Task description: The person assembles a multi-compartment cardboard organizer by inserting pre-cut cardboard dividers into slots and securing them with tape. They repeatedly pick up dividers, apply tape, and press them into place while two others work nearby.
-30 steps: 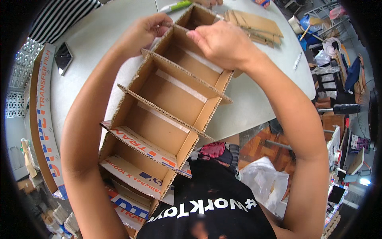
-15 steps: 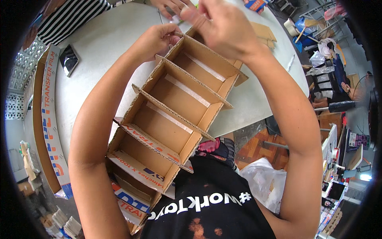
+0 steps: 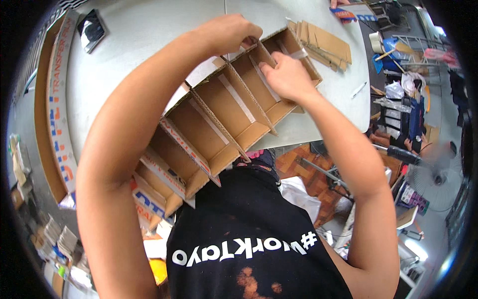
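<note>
A long brown cardboard box lies slanted from the table down to my lap. Several upright cardboard dividers cross it and split it into compartments. Near its far end, my left hand curls its fingers round the end of one divider at the box's left wall. My right hand reaches in from the right, closed over the same divider; its fingertips are partly hidden. White tape strips run along the compartment floors. Printed cardboard pieces form the compartments closest to me.
Flat cardboard strips lie on the white table, right of the box's far end. A pen rests by the right edge. A phone and a long printed carton are at left. Another person's hand holds printed cardboard.
The box has turned, its far end swinging rightward. My right hand has come down from above onto the divider, and my left hand has shifted right. The other person's hands have left the table's middle.
</note>
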A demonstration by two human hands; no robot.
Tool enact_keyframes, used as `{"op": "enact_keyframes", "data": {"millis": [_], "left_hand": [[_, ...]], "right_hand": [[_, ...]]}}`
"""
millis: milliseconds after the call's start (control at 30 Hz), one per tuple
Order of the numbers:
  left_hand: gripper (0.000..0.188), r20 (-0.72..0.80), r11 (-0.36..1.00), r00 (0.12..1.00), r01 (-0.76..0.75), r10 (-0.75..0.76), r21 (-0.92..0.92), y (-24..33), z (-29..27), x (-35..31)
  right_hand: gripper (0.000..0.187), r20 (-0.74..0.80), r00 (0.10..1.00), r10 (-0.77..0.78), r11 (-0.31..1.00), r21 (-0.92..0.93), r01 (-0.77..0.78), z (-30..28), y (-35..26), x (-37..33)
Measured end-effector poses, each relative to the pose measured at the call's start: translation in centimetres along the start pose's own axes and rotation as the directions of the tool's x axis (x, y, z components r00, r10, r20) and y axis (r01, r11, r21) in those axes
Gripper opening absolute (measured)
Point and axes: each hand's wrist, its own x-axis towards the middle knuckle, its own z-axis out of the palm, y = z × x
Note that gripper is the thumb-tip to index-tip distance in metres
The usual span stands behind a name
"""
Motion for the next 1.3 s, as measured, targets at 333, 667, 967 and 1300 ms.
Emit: {"op": "enact_keyframes", "data": {"millis": [333,667,967,1300], "left_hand": [[0.01,0.068,0.998,0.996,0.064,-0.063,-0.012,0.4,0.5,0.2],[0.019,-0.04,0.986,0.996,0.085,-0.08,0.144,0.1,1.1,-0.8],[0.024,0.094,-0.146,0.246,-0.202,-0.965,-0.969,18.1,5.5,-1.4],[0.037,0.186,-0.209,0.118,-0.228,-0.975,-0.951,13.5,10.0,2.9]], "right_hand": [[0.025,0.031,0.995,-0.098,0.989,-0.113,0.101,0.4,-0.6,0.1],[0.02,0.058,0.989,-0.136,0.991,-0.001,0.136,0.3,-0.1,0.4],[0.059,0.185,0.982,0.027,0.97,0.231,-0.07,-1.2,-0.2,0.3],[0.067,0.123,0.989,-0.081,0.845,0.535,0.003,0.8,1.6,1.9]]}}
